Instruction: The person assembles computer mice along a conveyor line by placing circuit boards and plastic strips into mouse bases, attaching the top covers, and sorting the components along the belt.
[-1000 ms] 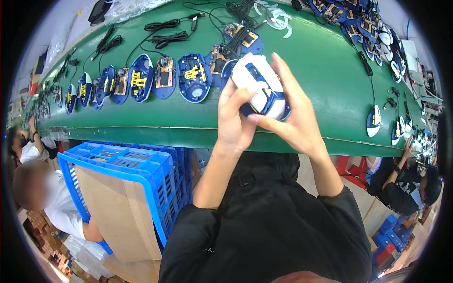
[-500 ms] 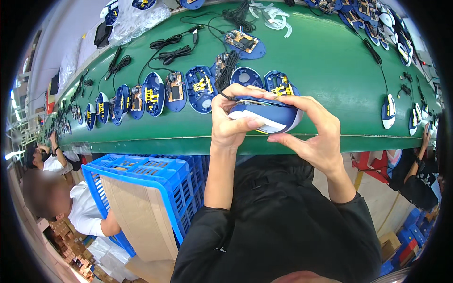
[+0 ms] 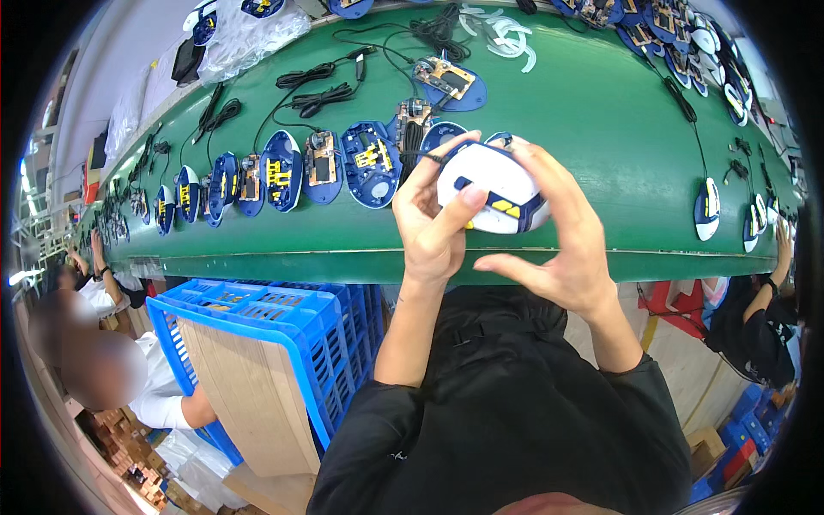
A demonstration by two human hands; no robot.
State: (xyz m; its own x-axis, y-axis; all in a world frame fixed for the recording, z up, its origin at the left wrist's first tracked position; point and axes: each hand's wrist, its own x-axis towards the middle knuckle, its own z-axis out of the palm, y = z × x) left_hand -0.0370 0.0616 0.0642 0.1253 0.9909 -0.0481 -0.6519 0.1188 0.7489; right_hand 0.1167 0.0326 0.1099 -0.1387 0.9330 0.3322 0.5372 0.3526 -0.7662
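Observation:
A white and dark blue computer mouse (image 3: 491, 184) with yellow side buttons is raised above the near edge of the bench. My left hand (image 3: 433, 227) is closed on it, with the thumb pressed on its side near the yellow buttons. The fingers of my right hand (image 3: 562, 232) lie along its far right side. My right thumb stands away from the mouse, so that hand is spread. A black cable (image 3: 415, 142) runs from the mouse beside my left fingers. Close behind lie an open mouse shell (image 3: 371, 163) with yellow parts and a base with a brown circuit board (image 3: 323, 169).
Several opened mice stretch leftward along the green bench (image 3: 592, 103). Coiled cables (image 3: 322, 101) and clear plastic strips (image 3: 512, 43) lie farther back. A white and blue mouse (image 3: 706, 209) rests at right. A blue crate (image 3: 257, 300) stands at lower left, near a person in white (image 3: 159, 386).
The mouse has turned, so its white top and yellow side buttons now show. My right thumb has come away from it. The left hand still holds it.

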